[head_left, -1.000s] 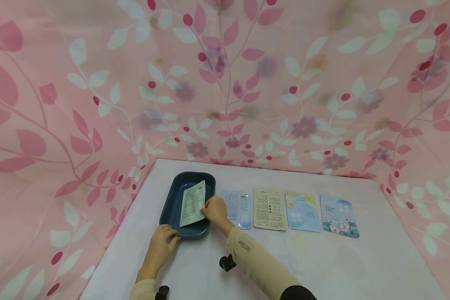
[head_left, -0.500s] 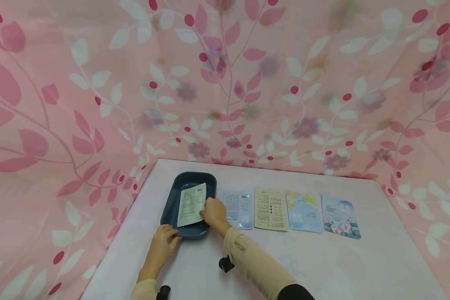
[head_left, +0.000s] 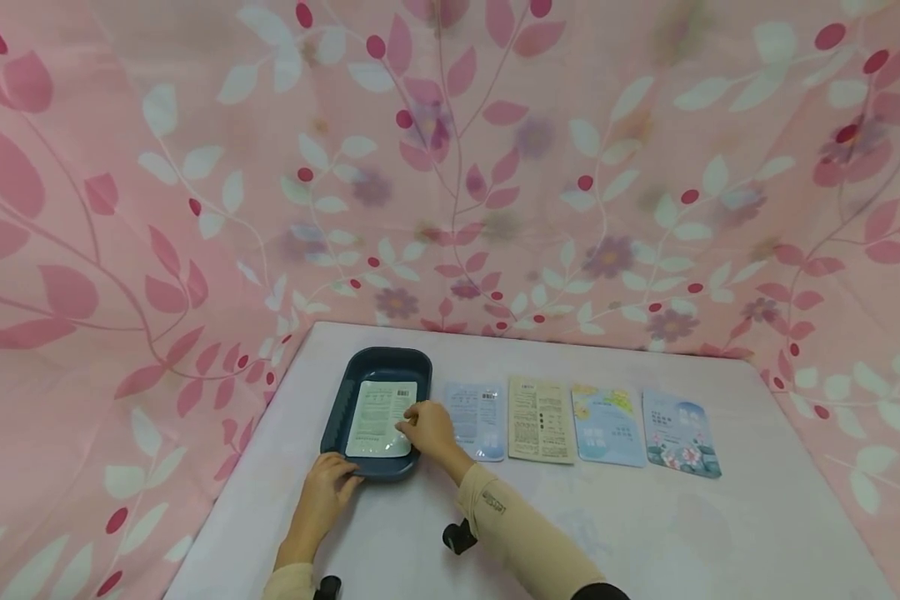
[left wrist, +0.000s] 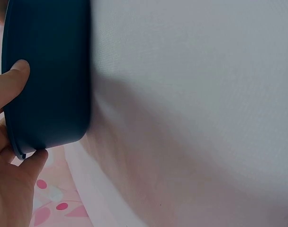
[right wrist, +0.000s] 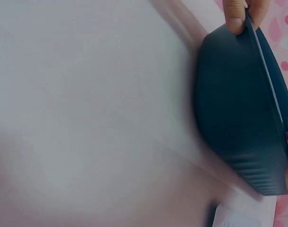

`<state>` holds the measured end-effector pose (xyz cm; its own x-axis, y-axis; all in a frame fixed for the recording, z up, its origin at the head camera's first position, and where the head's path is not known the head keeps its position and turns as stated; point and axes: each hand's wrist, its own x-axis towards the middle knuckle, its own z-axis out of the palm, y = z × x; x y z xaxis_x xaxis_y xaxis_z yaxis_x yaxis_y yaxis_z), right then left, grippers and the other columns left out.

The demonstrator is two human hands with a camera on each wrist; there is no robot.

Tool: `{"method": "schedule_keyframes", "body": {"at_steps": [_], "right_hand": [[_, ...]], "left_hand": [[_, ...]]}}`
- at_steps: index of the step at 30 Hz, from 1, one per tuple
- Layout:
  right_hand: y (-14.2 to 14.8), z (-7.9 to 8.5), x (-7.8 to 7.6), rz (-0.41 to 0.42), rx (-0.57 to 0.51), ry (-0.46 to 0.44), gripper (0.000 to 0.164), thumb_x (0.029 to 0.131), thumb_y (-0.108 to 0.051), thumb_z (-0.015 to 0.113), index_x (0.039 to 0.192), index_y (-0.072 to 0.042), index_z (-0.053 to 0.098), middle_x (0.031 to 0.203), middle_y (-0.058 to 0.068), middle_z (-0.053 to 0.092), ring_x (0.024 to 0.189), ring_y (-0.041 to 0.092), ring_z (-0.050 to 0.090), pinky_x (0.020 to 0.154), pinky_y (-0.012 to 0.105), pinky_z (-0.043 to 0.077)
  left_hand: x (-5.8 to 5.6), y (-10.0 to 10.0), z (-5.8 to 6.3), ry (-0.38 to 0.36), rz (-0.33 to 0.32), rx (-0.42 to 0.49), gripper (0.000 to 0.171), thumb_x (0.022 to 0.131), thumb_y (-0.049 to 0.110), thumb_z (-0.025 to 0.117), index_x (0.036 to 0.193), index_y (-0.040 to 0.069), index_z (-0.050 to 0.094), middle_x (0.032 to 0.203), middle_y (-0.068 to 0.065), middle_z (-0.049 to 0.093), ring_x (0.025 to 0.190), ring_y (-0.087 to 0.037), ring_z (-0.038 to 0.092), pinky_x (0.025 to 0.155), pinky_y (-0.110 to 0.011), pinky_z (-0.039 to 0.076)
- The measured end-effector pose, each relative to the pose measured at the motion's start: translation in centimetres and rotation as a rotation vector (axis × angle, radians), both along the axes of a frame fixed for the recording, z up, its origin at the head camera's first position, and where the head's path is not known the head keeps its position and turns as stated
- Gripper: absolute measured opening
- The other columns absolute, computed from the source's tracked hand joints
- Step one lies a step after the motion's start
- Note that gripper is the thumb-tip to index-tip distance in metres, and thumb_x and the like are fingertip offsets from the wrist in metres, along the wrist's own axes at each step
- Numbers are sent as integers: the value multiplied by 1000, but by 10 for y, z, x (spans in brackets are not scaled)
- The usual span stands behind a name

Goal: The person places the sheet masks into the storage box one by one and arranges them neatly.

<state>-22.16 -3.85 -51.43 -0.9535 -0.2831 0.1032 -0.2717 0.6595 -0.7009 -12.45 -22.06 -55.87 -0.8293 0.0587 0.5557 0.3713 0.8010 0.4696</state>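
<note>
A dark blue tray stands at the left of the table. My left hand grips its near-left corner; in the left wrist view the thumb presses the outer wall and the fingers reach round the rim. Inside lies a pale green sachet, like a sheet-mask packet, flat with its printed back up. My right hand is over the tray's right rim, thumb and fingertips apart at the sachet's right edge. The right wrist view shows mainly the tray's outer side, with the right fingers at its edge.
Right of the tray, a row of flat sachets lies on the white table: a light blue one, a beige one, a blue-and-yellow one and a blue floral one. A pink floral cloth hangs behind.
The green sachet has gone from tilted in the right hand's fingers to flat and straight in the tray. The right fingers have parted at its edge. The left hand keeps its place.
</note>
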Motion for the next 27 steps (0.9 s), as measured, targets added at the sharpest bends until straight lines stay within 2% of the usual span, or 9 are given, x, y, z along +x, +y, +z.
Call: {"method": "schedule_keyframes", "body": {"at_steps": [3,5,10,14,20,27], "right_hand": [[10,1,5,36,-137,33,18,82,-10,71,93,5,70,80,9,69,69,15,61,58,19,48],[16,2,8,34,-186,49,17,83,-8,70,93,5,70,82,10,69,71,15,60,59,19,48],[33,6,10,-1,-231,63,17,83,-8,69,95,4,69,83,10,68,71,16,59,57,18,47],[45,7,12,-45,-258,90,18,81,-7,70,94,5,69,81,13,68,71,22,63,56,21,47],[66,-2,17,-175,-180,83,23,79,-12,73,93,6,68,75,11,68,68,25,64,55,26,48],[85,-15,28,-356,46,-41,32,77,-19,76,98,4,67,78,10,66,68,22,61,55,32,48]], "left_hand": [[0,-1,-1,13,-2,-1,24,57,-8,83,75,2,70,75,-3,63,84,-25,58,76,-42,50],[0,-1,-1,17,-6,3,24,58,-9,83,75,1,70,75,-3,63,85,-26,58,76,-42,50],[0,-1,-2,27,-15,7,25,57,-9,83,75,0,70,75,-5,64,85,-28,59,77,-44,49],[0,1,-2,41,-17,1,26,56,-10,83,74,1,69,75,-5,64,84,-29,59,76,-44,49],[1,2,0,15,-11,9,24,57,-9,83,75,1,69,76,-6,65,87,-31,59,78,-45,49],[1,1,1,3,-13,11,23,59,-8,83,76,1,70,77,-5,65,87,-30,59,79,-45,50]]}}
